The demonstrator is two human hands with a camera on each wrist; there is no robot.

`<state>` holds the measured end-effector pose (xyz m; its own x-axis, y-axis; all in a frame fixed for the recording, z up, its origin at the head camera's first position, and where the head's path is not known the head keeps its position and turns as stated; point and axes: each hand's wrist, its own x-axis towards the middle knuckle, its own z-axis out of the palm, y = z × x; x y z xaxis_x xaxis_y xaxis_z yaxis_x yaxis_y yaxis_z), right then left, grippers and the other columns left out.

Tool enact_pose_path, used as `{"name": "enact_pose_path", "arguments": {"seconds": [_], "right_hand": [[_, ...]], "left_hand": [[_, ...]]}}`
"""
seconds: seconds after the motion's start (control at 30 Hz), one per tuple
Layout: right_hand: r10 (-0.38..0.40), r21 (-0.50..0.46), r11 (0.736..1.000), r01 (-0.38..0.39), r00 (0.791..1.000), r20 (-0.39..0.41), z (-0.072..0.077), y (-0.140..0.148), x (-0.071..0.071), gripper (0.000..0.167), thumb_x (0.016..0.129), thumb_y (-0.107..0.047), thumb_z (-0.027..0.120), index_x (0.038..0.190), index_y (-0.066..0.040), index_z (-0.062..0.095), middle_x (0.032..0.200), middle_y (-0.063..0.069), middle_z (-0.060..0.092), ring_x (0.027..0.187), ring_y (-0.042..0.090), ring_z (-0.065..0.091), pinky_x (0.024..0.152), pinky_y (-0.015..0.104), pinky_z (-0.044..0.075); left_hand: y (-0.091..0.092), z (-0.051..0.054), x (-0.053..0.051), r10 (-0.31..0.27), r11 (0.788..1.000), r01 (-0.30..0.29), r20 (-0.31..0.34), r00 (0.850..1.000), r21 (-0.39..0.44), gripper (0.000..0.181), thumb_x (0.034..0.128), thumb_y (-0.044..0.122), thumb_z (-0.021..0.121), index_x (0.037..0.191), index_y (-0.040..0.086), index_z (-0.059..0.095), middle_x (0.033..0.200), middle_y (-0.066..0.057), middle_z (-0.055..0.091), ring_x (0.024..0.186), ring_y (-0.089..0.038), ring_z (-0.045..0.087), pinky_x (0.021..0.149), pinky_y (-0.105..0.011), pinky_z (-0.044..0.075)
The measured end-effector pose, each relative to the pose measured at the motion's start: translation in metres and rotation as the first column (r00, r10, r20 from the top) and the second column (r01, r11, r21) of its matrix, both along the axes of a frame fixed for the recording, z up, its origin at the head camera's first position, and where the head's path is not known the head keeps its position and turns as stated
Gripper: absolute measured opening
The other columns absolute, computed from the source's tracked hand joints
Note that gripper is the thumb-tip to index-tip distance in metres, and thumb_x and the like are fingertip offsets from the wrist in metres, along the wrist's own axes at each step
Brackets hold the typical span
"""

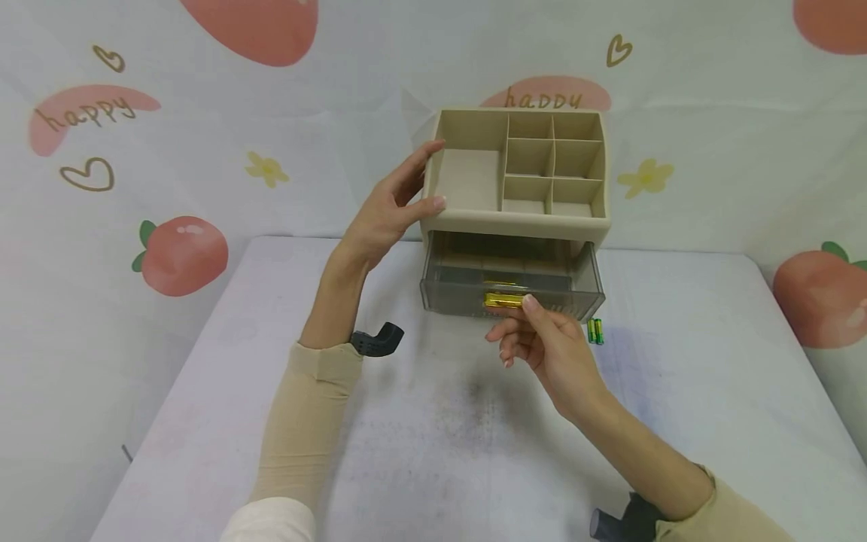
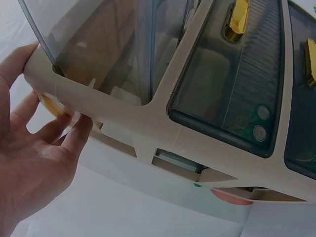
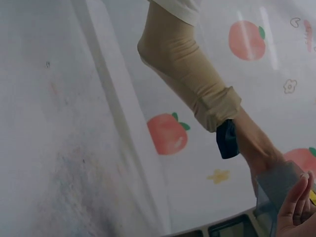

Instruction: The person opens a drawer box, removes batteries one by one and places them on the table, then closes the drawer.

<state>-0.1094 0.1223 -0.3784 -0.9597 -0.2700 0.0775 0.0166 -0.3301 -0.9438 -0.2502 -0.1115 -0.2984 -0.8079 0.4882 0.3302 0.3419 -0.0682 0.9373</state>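
A beige desktop organizer (image 1: 518, 224) stands at the back of the table, with several compartments on top. Its upper smoky clear drawer (image 1: 450, 297) is pulled out toward me. My left hand (image 1: 386, 207) grips the organizer's left side, thumb at the front edge and fingers farther back. In the left wrist view, that hand's fingertips (image 2: 81, 123) curl over the beige frame. With thumb and finger, my right hand (image 1: 558, 354) pinches the gold drawer handle (image 1: 500, 300). The right wrist view shows only part of this hand (image 3: 294, 210), at the lower right corner.
Two green-and-gold batteries (image 1: 595, 331) lie on the white table (image 1: 420, 421) by the organizer's right side. A fruit-printed curtain (image 1: 325, 150) hangs behind. Darker drawer fronts with gold handles (image 2: 239, 17) show in the left wrist view. Black wrist mounts (image 1: 379, 340) sit on the forearms.
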Motion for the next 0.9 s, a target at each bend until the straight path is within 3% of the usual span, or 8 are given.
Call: {"name": "enact_pose_path", "arguments": {"seconds": [0.3, 0.63, 0.9], "right_hand": [[-0.022, -0.007, 1.0, 0.022, 1.0, 0.017, 0.0, 0.0, -0.011, 0.051, 0.108, -0.033, 0.042, 0.117, 0.011, 0.064, 0.082, 0.004, 0.071, 0.064, 0.014, 0.057, 0.061, 0.025, 0.051], [-0.068, 0.013, 0.998, 0.067, 0.997, 0.021, 0.001, -0.001, -0.023, 0.054, 0.106, -0.038, 0.044, 0.116, 0.011, 0.066, 0.08, 0.004, 0.069, 0.064, 0.015, 0.056, 0.061, 0.024, 0.05], [-0.098, 0.04, 0.994, 0.097, 0.995, 0.004, -0.001, 0.0, -0.034, 0.059, 0.105, -0.039, 0.047, 0.118, 0.017, 0.061, 0.079, 0.005, 0.068, 0.063, 0.015, 0.058, 0.059, 0.024, 0.051]], "left_hand": [[0.0, -0.001, -0.002, 0.005, 1.0, -0.005, -0.008, 1.0, -0.003, 0.069, 0.0945, -0.003, 0.059, 0.156, 0.004, 0.028, 0.162, -0.009, 0.025, 0.148, -0.025, 0.026, 0.112, -0.036, 0.033], [0.0, 0.0, -0.001, 0.002, 1.0, -0.002, -0.013, 1.0, -0.01, 0.069, 0.0947, -0.003, 0.059, 0.156, 0.004, 0.028, 0.162, -0.009, 0.025, 0.148, -0.025, 0.026, 0.112, -0.035, 0.033], [0.0, 0.0, -0.001, -0.003, 1.0, 0.003, -0.005, 1.0, -0.01, 0.069, 0.0951, -0.002, 0.059, 0.156, 0.004, 0.027, 0.162, -0.006, 0.024, 0.148, -0.023, 0.025, 0.114, -0.035, 0.031]]}}
